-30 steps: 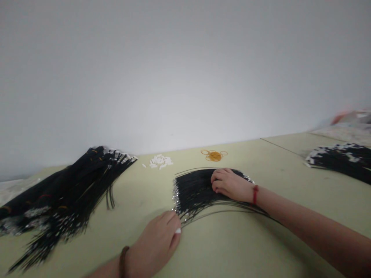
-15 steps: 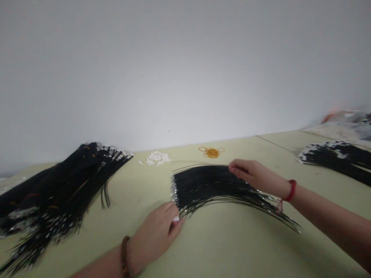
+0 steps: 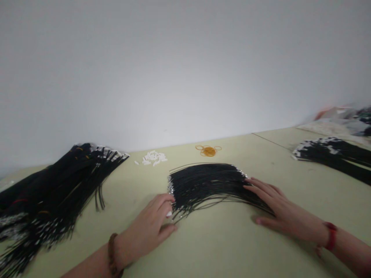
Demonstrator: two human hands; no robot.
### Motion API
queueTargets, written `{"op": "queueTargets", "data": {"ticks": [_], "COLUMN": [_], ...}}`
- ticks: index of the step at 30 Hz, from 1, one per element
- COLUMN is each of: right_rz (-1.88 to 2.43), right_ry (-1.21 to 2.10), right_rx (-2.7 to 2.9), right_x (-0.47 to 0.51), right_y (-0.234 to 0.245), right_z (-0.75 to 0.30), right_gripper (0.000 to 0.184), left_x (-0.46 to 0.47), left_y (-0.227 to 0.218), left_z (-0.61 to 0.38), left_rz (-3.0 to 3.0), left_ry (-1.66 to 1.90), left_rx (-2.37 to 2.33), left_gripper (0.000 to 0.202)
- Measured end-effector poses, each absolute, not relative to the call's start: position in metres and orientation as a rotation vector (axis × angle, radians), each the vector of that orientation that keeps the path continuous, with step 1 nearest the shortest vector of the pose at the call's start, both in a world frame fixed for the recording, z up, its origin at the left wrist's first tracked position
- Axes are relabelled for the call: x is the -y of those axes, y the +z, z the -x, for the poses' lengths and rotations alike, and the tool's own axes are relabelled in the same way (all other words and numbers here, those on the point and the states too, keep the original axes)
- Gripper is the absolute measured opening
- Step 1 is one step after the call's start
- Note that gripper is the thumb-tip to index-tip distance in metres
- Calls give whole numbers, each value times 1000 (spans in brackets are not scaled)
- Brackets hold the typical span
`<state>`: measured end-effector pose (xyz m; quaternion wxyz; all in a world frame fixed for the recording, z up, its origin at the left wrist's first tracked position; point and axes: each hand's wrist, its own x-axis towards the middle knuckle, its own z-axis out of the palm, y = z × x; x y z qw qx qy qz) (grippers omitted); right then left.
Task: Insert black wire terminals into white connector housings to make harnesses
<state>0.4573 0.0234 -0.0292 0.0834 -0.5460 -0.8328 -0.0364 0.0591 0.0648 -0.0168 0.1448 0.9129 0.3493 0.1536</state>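
Note:
A fan of thin black wires (image 3: pixel 205 184) with silvery tips lies curved on the pale green table (image 3: pixel 220 247) in front of me. My left hand (image 3: pixel 150 227), with a brown bead bracelet, rests at the fan's left end and pinches a small white piece between thumb and fingers. My right hand (image 3: pixel 282 212), with a red wrist string, lies flat with fingers spread on the fan's right end.
A big heap of black wire bundles (image 3: pixel 55 189) lies at the left. A pile of small white connectors (image 3: pixel 153 158) and orange rubber bands (image 3: pixel 208 150) sit by the wall. More black wires (image 3: pixel 333 154) lie at the right, with bags behind them.
My right hand slid from the top middle of the fan down to its right end and flattened out. My left hand stayed at the left tips.

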Motion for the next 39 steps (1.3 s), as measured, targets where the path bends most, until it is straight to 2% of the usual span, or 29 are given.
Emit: {"op": "queueTargets", "data": {"ticks": [3,7,10,14,20,28,33,39], "right_rz": [1725,1812,1828,1733,1529,1385,1364,1325], "right_ry": [-137,-155,-203,-230,-182,-110,-138,-164], "right_rx": [2472,2453,2432,2499,2644,2772,2803,2826], "right_x": [-22,-50,-81,-114,-150,-141,-129,-132], "right_y": [-45,-58,-52,-35,-38,-47,-35,-43], "right_z": [-469,-471,-465,-432,-349,-337,-307,-275], "right_gripper": [81,73,71,75,60,57,62,65], "left_x": [-73,-88,-101,-110,-86,-16,-18,-25], "left_y": [-22,-24,-23,-22,-20,-18,-21,-24], "left_z": [-67,-82,-88,-87,-72,-47,-48,-40], "left_rz": [-2628,-2621,-2605,-2561,-2395,-2207,-1992,-1734], "left_ry": [488,548,608,684,849,675,743,788], "left_rx": [-1070,-1113,-1123,-1120,-1311,-1235,-1176,-1194], "left_gripper": [13,12,9,16,21,21,21,21]}}
